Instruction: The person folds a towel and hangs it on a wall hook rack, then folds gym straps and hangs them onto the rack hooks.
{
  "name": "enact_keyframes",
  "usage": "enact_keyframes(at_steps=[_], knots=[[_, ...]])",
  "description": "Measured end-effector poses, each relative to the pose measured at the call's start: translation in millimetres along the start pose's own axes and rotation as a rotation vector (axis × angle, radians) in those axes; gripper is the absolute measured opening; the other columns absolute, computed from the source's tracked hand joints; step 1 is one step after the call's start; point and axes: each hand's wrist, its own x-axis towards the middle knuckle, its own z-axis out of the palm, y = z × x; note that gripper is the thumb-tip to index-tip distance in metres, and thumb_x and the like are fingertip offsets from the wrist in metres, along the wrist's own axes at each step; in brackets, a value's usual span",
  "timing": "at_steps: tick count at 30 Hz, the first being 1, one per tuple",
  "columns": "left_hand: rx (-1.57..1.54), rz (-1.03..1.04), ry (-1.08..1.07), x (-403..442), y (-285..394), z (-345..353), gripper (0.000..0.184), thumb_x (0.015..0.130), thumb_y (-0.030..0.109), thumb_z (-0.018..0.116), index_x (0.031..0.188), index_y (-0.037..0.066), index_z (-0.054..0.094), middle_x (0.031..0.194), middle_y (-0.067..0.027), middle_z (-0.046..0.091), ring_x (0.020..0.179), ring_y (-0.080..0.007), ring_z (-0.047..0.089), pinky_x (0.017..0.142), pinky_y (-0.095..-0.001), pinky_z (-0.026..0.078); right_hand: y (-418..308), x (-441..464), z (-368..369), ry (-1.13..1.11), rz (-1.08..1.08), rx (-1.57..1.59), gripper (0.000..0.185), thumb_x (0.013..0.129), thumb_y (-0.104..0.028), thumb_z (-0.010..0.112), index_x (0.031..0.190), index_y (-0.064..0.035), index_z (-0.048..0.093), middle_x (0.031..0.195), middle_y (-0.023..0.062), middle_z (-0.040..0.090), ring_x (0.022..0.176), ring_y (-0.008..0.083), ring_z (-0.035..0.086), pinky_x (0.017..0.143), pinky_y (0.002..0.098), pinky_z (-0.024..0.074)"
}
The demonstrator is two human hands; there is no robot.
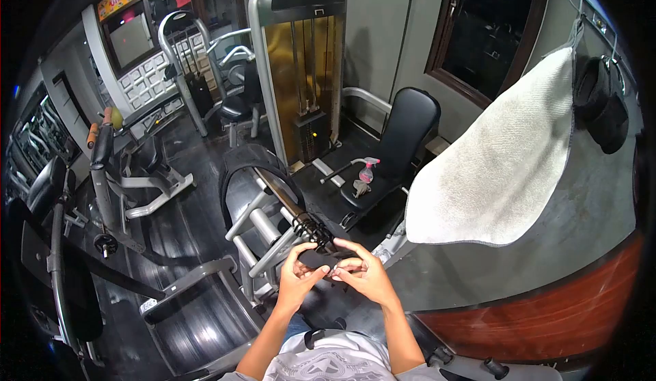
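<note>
Near the lower middle, my left hand [299,276] and my right hand [359,269] are raised in front of my body, thumbs almost meeting. Fingers of both curl around a small dark item [316,259], whose exact shape I cannot make out against the dark background. Just beyond the hands, black coiled cords or straps [311,232] hang at the end of a metal bar [283,200]. Below my hands is a grey printed shirt [328,364].
A tall weight machine [301,73] stands ahead. On its black seat [372,193] are a pink spray bottle [367,172] and a crumpled cloth [361,188]. A white towel [499,155] and dark caps [601,104] hang at right. More gym machines [157,176] stand left.
</note>
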Motion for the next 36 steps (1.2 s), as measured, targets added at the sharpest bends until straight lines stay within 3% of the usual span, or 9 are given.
enact_keyframes(at_steps=[5,15,21,23,24,25,27,28,36], knots=[[0.046,-0.072,-0.112,-4.1,5.3,-9.6,0.055,0.087,-0.007,0.074,0.135,0.005,0.051,0.110,-0.0094,0.068,0.097,-0.0134,0.068,0.083,-0.0259,0.057,-13.2,-2.1,3.0,-0.027,-0.031,-0.401,0.031,0.090,-0.002,0.073,0.120,-0.0030,0.070,0.094,0.0097,0.077,0.086,0.0138,0.074,0.079,0.0273,0.0601],[0.037,-0.072,-0.164,-6.6,0.4,-8.1,0.057,0.086,-0.008,0.075,0.136,0.005,0.049,0.116,-0.0100,0.067,0.101,-0.0133,0.067,0.086,-0.0278,0.058,9.1,3.4,-11.1,-0.082,-0.027,-0.318,0.034,0.089,-0.003,0.073,0.122,-0.0065,0.070,0.095,0.0087,0.076,0.085,0.0116,0.071,0.078,0.0269,0.0590],[0.036,-0.111,-0.008,-13.4,19.1,5.4,0.075,0.081,-0.001,0.083,0.143,0.004,0.040,0.087,-0.0049,0.069,0.073,-0.0093,0.067,0.063,-0.0233,0.055,12.2,-2.0,-1.3,0.052,-0.035,-0.104,0.028,0.090,0.001,0.070,0.118,-0.0019,0.066,0.091,0.0072,0.070,0.081,0.0129,0.070,0.077,0.0259,0.0590],[0.413,-0.113,0.027,-20.6,24.2,3.9,0.085,0.077,0.006,0.089,0.144,0.006,0.035,0.071,-0.0011,0.063,0.062,-0.0059,0.061,0.054,-0.0207,0.048,14.9,-1.4,-2.7,0.088,-0.088,-0.131,0.029,0.089,0.001,0.070,0.117,-0.0040,0.067,0.089,0.0043,0.067,0.081,0.0102,0.068,0.074,0.0241,0.0574],[0.494,0.010,0.088,-22.7,18.1,4.8,0.074,0.074,0.014,0.092,0.133,0.007,0.048,0.067,0.0014,0.059,0.059,-0.0042,0.058,0.051,-0.0200,0.044,16.4,-1.9,-2.8,0.123,-0.142,-0.155,0.030,0.088,0.001,0.070,0.117,-0.0061,0.068,0.087,0.0014,0.065,0.081,0.0075,0.066,0.071,0.0222,0.0558],[0.495,0.009,0.089,-24.5,15.8,4.9,0.074,0.074,0.014,0.092,0.133,0.007,0.048,0.067,0.0014,0.059,0.059,-0.0042,0.058,0.051,-0.0200,0.044,14.9,-1.9,-2.0,0.123,-0.140,-0.154,0.030,0.088,0.001,0.070,0.117,-0.0061,0.068,0.087,0.0014,0.065,0.081,0.0075,0.066,0.071,0.0222,0.0558],[0.688,0.194,0.018,-26.8,18.8,10.6,0.045,0.074,0.016,0.092,0.108,0.006,0.064,0.069,0.0006,0.060,0.059,-0.0057,0.059,0.051,-0.0216,0.045,5.4,-1.5,0.7,0.095,-0.152,-0.242,0.030,0.086,0.003,0.069,0.115,-0.0053,0.067,0.087,-0.0009,0.062,0.081,0.0056,0.064,0.070,0.0214,0.0550],[0.725,0.292,0.001,-22.9,22.0,16.0,0.029,0.073,0.018,0.092,0.084,0.004,0.069,0.072,-0.0011,0.062,0.059,-0.0079,0.061,0.053,-0.0230,0.048,1.2,-2.1,6.5,0.106,-0.131,-0.231,0.030,0.086,0.004,0.068,0.116,-0.0049,0.067,0.086,-0.0025,0.060,0.079,0.0048,0.062,0.069,0.0206,0.0542],[0.793,0.465,0.083,-12.2,34.1,25.7,0.019,0.077,0.012,0.087,0.082,0.002,0.072,0.076,-0.0042,0.065,0.065,-0.0128,0.066,0.060,-0.0247,0.053,4.8,6.3,12.5,0.142,-0.121,-0.034,0.028,0.087,0.006,0.066,0.112,-0.0051,0.065,0.083,-0.0043,0.058,0.079,0.0028,0.059,0.071,0.0202,0.0512]])
